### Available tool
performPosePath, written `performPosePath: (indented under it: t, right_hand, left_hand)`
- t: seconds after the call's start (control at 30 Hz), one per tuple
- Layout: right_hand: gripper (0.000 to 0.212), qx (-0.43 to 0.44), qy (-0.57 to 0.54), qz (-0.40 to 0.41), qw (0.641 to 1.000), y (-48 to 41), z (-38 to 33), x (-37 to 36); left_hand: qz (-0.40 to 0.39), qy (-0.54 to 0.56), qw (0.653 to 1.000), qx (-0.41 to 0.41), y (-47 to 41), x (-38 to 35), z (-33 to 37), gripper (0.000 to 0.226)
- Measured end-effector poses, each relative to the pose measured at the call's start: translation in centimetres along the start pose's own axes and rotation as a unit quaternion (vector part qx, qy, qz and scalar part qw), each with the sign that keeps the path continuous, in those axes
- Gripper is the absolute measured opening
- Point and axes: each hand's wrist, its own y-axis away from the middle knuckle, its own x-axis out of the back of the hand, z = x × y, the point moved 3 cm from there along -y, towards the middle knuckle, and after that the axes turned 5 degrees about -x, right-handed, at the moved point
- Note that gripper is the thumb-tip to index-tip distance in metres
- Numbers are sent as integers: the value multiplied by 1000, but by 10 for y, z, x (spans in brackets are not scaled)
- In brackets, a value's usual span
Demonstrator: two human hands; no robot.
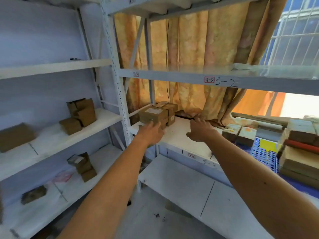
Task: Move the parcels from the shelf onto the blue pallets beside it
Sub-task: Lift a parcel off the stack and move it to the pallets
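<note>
A cluster of brown cardboard parcels [156, 113] stands at the left back of the white shelf board [179, 133] in front of me. My left hand [151, 132] reaches to the front of the nearest parcel, its fingertips touching the parcel's lower edge. My right hand [200, 129] hovers over the bare shelf to the right of the parcels, fingers spread and holding nothing. The blue pallet [264, 155] lies at the right beyond the shelf end, with two parcels [239, 134] on it.
More brown boxes [82, 112] sit on the left shelving unit at several levels. A stack of flat cartons [301, 152] stands on the pallet at far right. An orange curtain [198, 62] hangs behind the shelf. The board above [207, 78] is low overhead.
</note>
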Motion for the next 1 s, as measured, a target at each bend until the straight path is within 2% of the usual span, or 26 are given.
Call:
performPosePath:
  t: [0.27, 0.47, 0.87, 0.93, 1.0]
  right_hand:
    - [60, 24, 20, -28, 999, -21, -57, -20]
    - [67, 30, 13, -48, 998, -63, -88, -42]
    - [84, 37, -48, -63, 996, -227, -122, -58]
    - [80, 43, -21, -74, 996, -249, -122, -53]
    - [73, 14, -14, -83, 996, -265, -118, -42]
  left_hand:
    - [-9, 22, 999, 25, 4, -16, -46, 70]
    - [-24, 17, 998, 49, -19, -26, -86, 70]
    - [-14, 5, 999, 39, -163, -3, -189, 73]
    - [-6, -4, 999, 32, -191, 1, -197, 73]
    - [6, -9, 1000, 21, -215, 6, -202, 71]
